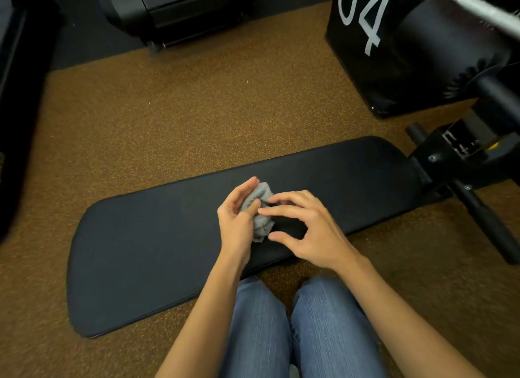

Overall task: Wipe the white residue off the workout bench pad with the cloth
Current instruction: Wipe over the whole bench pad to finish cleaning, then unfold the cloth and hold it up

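Bunched grey terry cloth [260, 209] sits pinched in the left hand [236, 223] fingers above the long black padded bench pad [168, 242], right hand [306, 231] fingers spread beside it, seemingly regathering before pressing down to wipe.

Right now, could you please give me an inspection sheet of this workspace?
Surface: long black padded bench pad, no white residue visible.
Job's things: crumpled grey terry cloth, above the pad's middle.
Clutter: nothing seen.
Grippers: left hand holds the cloth; right hand has fingers spread at the cloth, grip unclear.
Cables: nothing seen.
Surroundings: speckled brown rubber floor; black box marked 04; black roller pad.
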The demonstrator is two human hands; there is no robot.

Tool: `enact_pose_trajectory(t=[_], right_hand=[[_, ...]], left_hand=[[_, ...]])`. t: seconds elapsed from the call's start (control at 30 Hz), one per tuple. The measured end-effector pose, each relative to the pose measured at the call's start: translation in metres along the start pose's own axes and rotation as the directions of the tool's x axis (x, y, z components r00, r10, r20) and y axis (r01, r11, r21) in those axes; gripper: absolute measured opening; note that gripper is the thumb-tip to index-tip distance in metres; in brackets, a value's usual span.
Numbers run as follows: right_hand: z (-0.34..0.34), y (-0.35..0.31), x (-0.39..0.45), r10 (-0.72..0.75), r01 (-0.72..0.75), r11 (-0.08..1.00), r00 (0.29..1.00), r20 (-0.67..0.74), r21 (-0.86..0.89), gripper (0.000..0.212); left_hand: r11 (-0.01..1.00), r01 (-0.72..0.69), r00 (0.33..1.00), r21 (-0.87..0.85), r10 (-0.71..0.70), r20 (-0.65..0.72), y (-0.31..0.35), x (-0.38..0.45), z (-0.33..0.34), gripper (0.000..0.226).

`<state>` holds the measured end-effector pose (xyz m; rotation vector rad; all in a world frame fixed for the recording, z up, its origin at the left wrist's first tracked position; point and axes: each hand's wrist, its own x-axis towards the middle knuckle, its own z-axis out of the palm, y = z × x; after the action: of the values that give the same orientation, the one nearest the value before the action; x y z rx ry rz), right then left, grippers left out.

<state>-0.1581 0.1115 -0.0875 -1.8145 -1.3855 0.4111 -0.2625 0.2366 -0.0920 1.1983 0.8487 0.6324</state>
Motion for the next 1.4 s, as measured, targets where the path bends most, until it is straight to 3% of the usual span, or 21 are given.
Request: enact_pose_trajectory(t=[0.1,0.2,0.3,0.43,0.7,0.93,1.07,1.17,1.3,1.4], right_hand=[[-0.005,-0.008,0.005,0.022,-0.021,0.999,0.999,-0.044,0.034,0.034],[-0.019,-0.011,0.011,0.043,-0.037,0.997,0.996,-0.078,0.074,0.015],[-0.034,-0.016,0.016,0.099,-0.086,0.984,0.992,-0.077,0.157,0.011],[-0.052,-0.022,0.019,0.268,-0.209,0.899,0.958,-0.105,0.384,0.016],[-0.100,-0.032,0.017,0.421,-0.245,0.712,0.899,-0.120,0.658,0.021],[-0.134,-0.038,0.007,0.402,-0.194,0.804,0.874,-0.273,0.562,0.012],[-0.165,-0.039,0.000,0.499,-0.267,0.723,0.840,-0.214,0.637,0.017],[-0.192,-0.033,-0.003,0.624,-0.359,0.580,0.772,-0.116,0.731,0.024],[-0.196,-0.019,-0.022,0.718,-0.203,0.109,0.693,0.064,0.973,0.054],[-0.179,-0.009,-0.054,0.762,-0.193,-0.052,0.627,0.164,0.980,0.069]], left_hand=[[0.998,0.031,0.997,-0.049,-0.027,0.076,0.007,-0.002,0.012,0.048],[0.999,0.038,0.988,-0.038,-0.032,0.154,0.011,-0.002,0.019,0.041],[0.994,0.075,0.967,-0.076,-0.054,0.249,0.018,-0.002,0.022,0.030],[0.993,0.114,0.918,-0.038,-0.091,0.386,0.035,-0.008,0.025,0.051],[0.983,-0.081,0.728,0.162,-0.053,0.683,0.060,-0.015,0.037,0.034],[0.951,-0.190,0.671,0.245,-0.056,0.740,0.065,-0.018,0.067,0.016],[0.902,-0.260,0.585,0.345,-0.137,0.799,0.070,-0.019,0.082,0.022],[0.926,-0.198,0.532,0.321,-0.174,0.829,0.079,-0.022,0.092,0.025],[0.992,0.015,0.545,0.127,-0.114,0.831,0.095,-0.031,0.115,0.027],[0.992,0.123,0.541,0.013,-0.078,0.837,0.105,-0.033,0.140,0.034]])
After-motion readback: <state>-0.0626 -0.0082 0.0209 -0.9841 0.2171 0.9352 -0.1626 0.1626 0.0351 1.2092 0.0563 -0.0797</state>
